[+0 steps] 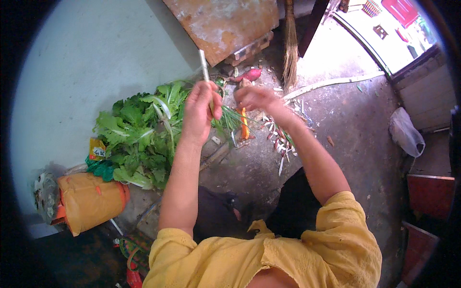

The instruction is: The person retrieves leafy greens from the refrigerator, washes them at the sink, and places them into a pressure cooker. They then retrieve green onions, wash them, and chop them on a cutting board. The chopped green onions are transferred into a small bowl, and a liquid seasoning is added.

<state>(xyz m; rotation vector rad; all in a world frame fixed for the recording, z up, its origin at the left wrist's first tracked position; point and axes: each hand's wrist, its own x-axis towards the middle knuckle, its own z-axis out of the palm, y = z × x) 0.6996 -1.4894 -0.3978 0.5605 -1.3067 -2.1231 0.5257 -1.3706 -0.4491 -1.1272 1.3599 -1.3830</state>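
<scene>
My left hand [202,108] is closed on a pale, slender vegetable stalk [204,66] that sticks up past the fingers. My right hand [254,97] is blurred, its fingers curled; what lies between them cannot be told. Thin green leaves [230,118] run between and below my hands. Just beyond my right hand, a pink-red radish-like root [252,75] lies on the floor. Below that hand is an orange-handled tool [245,124], probably a peeler. Leafy greens [140,133] are heaped against the wall at left.
Pale and reddish peelings [281,138] are scattered on the concrete floor. A straw broom [290,50] stands beside a worn wooden board [230,25]. An orange-yellow container [92,201] lies at lower left. A clear plastic bag [406,131] hangs at right, near a doorway.
</scene>
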